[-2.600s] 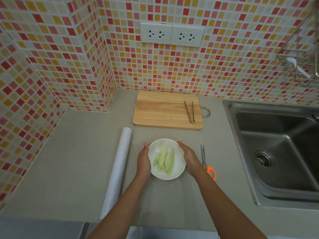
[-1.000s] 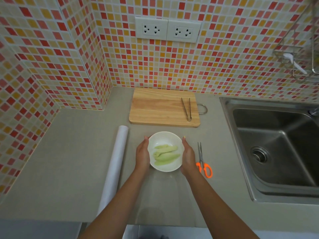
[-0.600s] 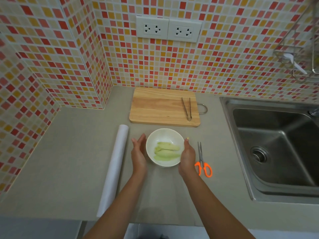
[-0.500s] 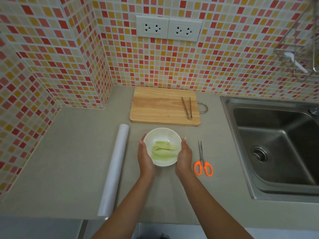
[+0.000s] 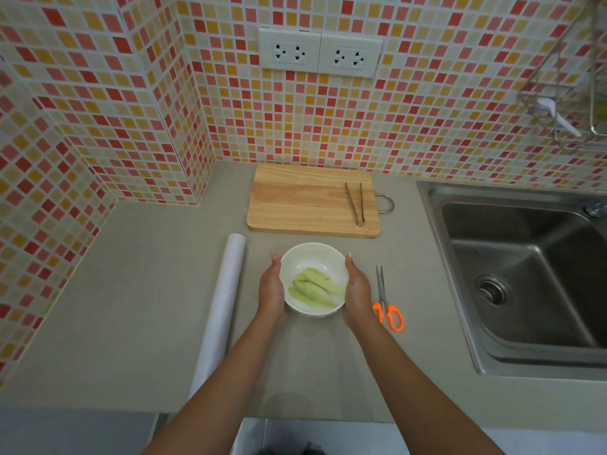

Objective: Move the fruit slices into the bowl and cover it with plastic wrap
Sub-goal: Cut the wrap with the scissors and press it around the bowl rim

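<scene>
Far left on the surface [image 5: 115, 307]: the roll of plastic wrap [image 5: 220, 310], long axis running near to far, just left of your left forearm and apart from it.

Centre: the bowl [image 5: 313, 257] sits on the surface, near side of the cutting board [image 5: 312, 200]. The fruit slices [image 5: 312, 287] are all inside it; the board holds only the tongs [image 5: 356, 203].

Your left hand [image 5: 272, 292] lies flat against the bowl's left wall, fingers together and straight. Your right hand [image 5: 356, 290] does the same on the right wall — a cupping grip from both sides, nothing pinched. A faint sheen lies on the surface near the bowl; whether film already covers the rim, I cannot tell.

Right: the scissors [image 5: 386, 302] lie just beside your right hand, blades pointing far. The sink [image 5: 525, 274] is well apart.

Judgement: transfer done, covering in hand. If more wrap is needed, the roll is on your left — left hand is nearer.
</scene>
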